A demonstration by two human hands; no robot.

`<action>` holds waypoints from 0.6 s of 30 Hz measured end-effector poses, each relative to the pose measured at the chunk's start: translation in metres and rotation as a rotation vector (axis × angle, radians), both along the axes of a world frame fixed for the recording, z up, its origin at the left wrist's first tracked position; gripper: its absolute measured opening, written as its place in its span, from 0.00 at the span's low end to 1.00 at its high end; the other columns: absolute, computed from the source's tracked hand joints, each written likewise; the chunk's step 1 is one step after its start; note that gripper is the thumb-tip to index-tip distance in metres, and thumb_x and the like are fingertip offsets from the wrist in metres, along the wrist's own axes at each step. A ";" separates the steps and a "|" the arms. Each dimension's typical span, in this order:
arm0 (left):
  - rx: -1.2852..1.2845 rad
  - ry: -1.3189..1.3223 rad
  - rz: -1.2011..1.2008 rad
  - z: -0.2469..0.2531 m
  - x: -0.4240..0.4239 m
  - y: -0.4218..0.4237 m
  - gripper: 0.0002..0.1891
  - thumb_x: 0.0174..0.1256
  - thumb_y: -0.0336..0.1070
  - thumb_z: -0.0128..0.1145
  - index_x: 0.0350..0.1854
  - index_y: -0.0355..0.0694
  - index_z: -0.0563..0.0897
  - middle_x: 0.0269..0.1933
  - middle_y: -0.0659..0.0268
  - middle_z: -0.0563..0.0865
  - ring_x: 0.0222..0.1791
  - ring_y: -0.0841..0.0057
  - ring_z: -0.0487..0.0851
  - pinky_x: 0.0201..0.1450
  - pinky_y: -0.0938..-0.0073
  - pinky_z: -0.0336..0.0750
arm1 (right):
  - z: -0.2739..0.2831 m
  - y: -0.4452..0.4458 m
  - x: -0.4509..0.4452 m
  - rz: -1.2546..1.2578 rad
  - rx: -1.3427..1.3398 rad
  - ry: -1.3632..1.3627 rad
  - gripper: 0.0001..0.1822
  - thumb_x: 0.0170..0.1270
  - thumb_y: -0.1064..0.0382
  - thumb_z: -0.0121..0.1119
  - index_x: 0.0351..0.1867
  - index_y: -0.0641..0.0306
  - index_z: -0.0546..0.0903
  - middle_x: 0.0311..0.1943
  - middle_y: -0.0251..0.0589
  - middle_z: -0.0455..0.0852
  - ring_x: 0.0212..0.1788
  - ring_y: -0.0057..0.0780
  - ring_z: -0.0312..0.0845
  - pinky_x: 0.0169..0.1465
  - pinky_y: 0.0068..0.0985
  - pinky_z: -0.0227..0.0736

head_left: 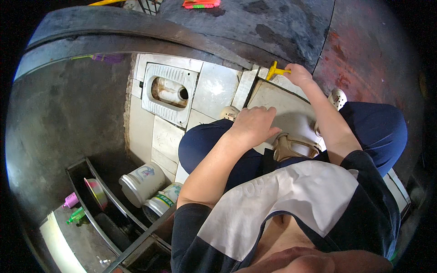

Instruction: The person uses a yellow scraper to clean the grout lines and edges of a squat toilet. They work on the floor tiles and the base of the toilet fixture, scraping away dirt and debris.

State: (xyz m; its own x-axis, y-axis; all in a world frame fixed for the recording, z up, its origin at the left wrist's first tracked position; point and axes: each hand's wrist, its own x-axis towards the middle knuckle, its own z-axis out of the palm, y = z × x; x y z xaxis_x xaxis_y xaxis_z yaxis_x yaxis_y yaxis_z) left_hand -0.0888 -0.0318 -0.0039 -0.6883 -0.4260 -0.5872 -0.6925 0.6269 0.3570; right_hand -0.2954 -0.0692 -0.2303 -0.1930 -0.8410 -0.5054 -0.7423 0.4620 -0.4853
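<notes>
My right hand reaches forward and grips the handle of a small yellow T-shaped scraper or squeegee. Its head is over the narrow white tile border, beside the dark wall. My left hand hangs palm down in front of my left knee, thumb apart from the bent fingers. Nothing shows in it, though the palm is hidden. Below both hands is a beige floor tile, partly in shadow. A tan object with an open frame shows between my legs; its kind is unclear.
A white ceramic squat toilet is set into the tiled floor ahead to the left. Two lidded plastic buckets lie near a dark shelf or basin unit. A purple broom head and an orange brush are farther off.
</notes>
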 end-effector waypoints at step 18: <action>-0.032 0.108 0.029 0.000 0.007 0.001 0.21 0.58 0.48 0.59 0.45 0.36 0.74 0.38 0.51 0.82 0.42 0.54 0.81 0.42 0.59 0.75 | -0.010 0.048 0.018 0.022 -0.018 -0.038 0.17 0.62 0.52 0.56 0.51 0.51 0.78 0.42 0.47 0.83 0.46 0.45 0.79 0.49 0.37 0.73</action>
